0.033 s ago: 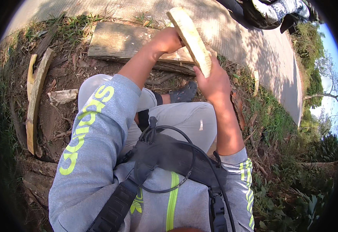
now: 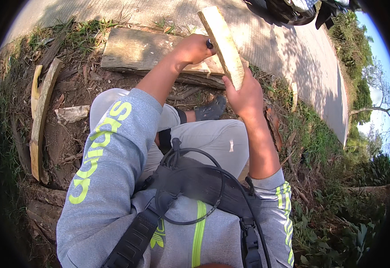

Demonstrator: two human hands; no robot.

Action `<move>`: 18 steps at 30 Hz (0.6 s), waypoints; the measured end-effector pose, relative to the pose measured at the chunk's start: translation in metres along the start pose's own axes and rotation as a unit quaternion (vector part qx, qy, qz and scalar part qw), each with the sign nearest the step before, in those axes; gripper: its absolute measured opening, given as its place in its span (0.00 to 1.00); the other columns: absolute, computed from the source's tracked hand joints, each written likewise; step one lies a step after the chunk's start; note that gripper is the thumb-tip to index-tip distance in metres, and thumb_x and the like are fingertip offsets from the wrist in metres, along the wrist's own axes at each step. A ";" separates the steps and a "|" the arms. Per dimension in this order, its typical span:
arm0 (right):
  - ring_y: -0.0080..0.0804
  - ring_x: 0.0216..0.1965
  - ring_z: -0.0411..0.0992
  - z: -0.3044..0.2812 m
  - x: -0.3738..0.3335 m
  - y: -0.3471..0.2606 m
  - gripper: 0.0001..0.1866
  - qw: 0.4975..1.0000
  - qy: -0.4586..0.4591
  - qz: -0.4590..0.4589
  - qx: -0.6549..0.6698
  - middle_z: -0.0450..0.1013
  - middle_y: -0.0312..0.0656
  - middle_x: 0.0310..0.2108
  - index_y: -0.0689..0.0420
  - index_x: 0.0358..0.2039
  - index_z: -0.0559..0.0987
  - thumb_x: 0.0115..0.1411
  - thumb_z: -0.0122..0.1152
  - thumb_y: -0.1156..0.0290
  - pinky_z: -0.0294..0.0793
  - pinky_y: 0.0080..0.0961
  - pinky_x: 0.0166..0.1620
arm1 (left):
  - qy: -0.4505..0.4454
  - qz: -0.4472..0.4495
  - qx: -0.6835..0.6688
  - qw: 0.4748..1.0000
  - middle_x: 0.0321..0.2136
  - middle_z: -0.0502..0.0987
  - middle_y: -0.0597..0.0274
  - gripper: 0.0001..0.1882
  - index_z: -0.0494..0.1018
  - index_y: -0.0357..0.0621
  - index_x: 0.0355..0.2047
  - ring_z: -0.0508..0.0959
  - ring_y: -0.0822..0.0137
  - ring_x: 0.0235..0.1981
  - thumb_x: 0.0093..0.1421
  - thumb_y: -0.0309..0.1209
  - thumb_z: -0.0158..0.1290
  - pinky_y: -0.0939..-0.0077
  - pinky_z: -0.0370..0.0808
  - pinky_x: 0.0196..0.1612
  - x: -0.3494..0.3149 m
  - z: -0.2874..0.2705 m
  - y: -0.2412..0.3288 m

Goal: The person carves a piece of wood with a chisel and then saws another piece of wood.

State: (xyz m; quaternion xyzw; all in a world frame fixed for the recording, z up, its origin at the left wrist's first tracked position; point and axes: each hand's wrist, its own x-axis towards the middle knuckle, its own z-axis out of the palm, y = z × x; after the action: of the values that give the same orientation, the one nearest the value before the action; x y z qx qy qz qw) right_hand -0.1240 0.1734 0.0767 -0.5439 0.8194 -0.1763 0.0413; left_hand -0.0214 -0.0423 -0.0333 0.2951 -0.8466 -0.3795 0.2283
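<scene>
My right hand [image 2: 245,94] is closed around the lower end of a pale, slightly curved piece of split wood [image 2: 221,42], which tilts up and to the left. Just left of that wood is my left hand [image 2: 194,49], closed in a fist. A small dark, rounded handle end [image 2: 209,43] sticks out of the fist; the rest of that tool is hidden. Beneath both hands lies a broad weathered plank [image 2: 134,49], with small pale shavings [image 2: 207,67] at its right part.
Two long curved wood strips [image 2: 41,116] lie on the dirt at the left, with a short chunk of wood [image 2: 73,113] beside them. A concrete path [image 2: 266,49] runs behind the plank. At the top right are dark parts of a vehicle [image 2: 288,11]. Grass and bushes [image 2: 324,147] border the right side.
The wood piece has shifted slightly to the right at its top. My left hand has turned a little, and the dark handle end now shows.
</scene>
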 end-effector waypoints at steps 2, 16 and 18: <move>0.65 0.46 0.82 -0.024 -0.003 -0.026 0.28 0.992 0.061 -0.026 0.110 0.83 0.62 0.42 0.62 0.57 0.78 0.66 0.71 0.55 0.81 0.53 0.49 | -0.013 -0.047 0.001 0.999 0.31 0.85 0.45 0.18 0.85 0.43 0.39 0.85 0.44 0.34 0.65 0.46 0.62 0.53 0.79 0.40 -0.001 -0.005 0.004; 0.64 0.42 0.82 -0.014 -0.013 -0.008 0.27 0.987 0.120 -0.084 0.061 0.82 0.58 0.41 0.62 0.55 0.77 0.63 0.74 0.57 0.82 0.50 0.45 | -0.052 -0.070 0.027 0.996 0.35 0.86 0.42 0.23 0.86 0.41 0.43 0.85 0.45 0.36 0.71 0.50 0.58 0.54 0.80 0.43 -0.007 -0.005 0.020; 0.64 0.41 0.82 -0.015 -0.022 -0.008 0.27 0.949 0.203 -0.157 0.184 0.82 0.58 0.41 0.62 0.55 0.77 0.63 0.74 0.58 0.82 0.50 0.45 | -0.014 -0.034 -0.016 0.999 0.34 0.86 0.43 0.24 0.86 0.41 0.41 0.85 0.45 0.36 0.71 0.51 0.58 0.53 0.79 0.42 -0.006 0.007 -0.001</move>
State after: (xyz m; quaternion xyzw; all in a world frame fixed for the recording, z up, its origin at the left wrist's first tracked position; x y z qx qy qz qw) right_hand -0.1119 0.1937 0.0913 -0.6013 0.6680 -0.4349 -0.0553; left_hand -0.0215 -0.0353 -0.0392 0.3144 -0.8333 -0.4045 0.2077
